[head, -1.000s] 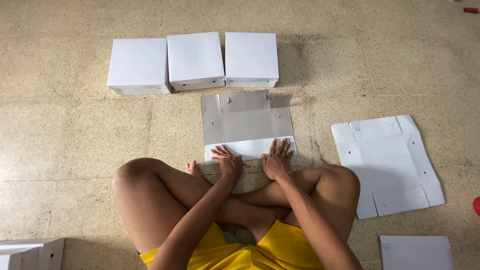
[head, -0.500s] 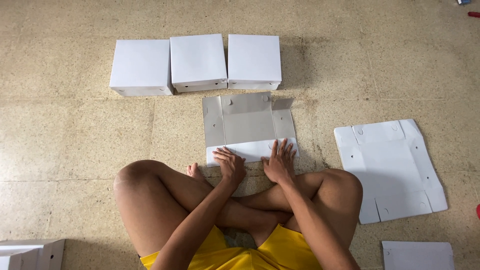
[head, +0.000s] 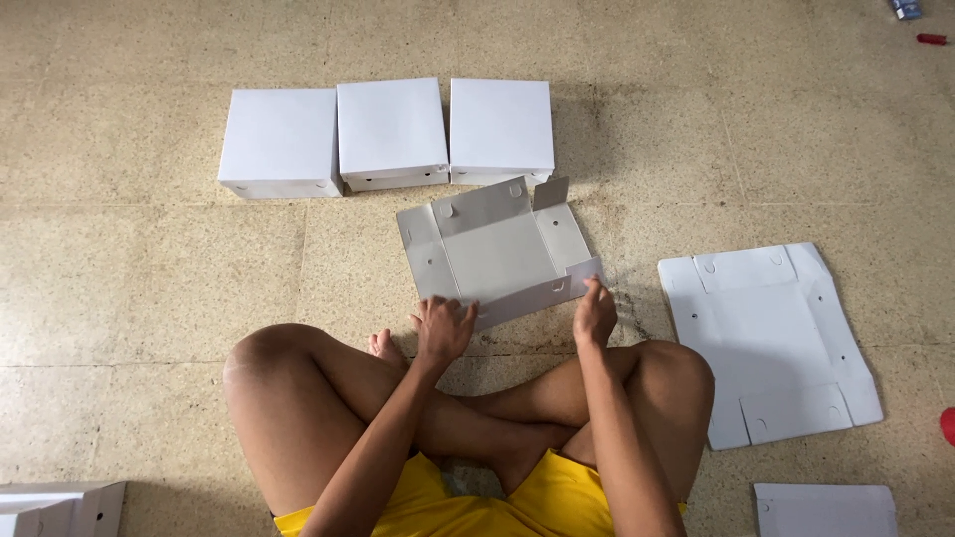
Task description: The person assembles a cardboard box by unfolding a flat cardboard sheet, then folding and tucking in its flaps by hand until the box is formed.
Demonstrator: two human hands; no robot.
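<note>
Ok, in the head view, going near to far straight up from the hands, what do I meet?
left hand and right hand → raised near flap → grey base of the half-folded box blank → its far flap → row of three closed white boxes → bare floor.

I saw the white cardboard box blank [head: 497,254] lying on the tiled floor just in front of the crossed legs, slightly skewed, its near flap folded upright and its far flaps partly raised.
</note>
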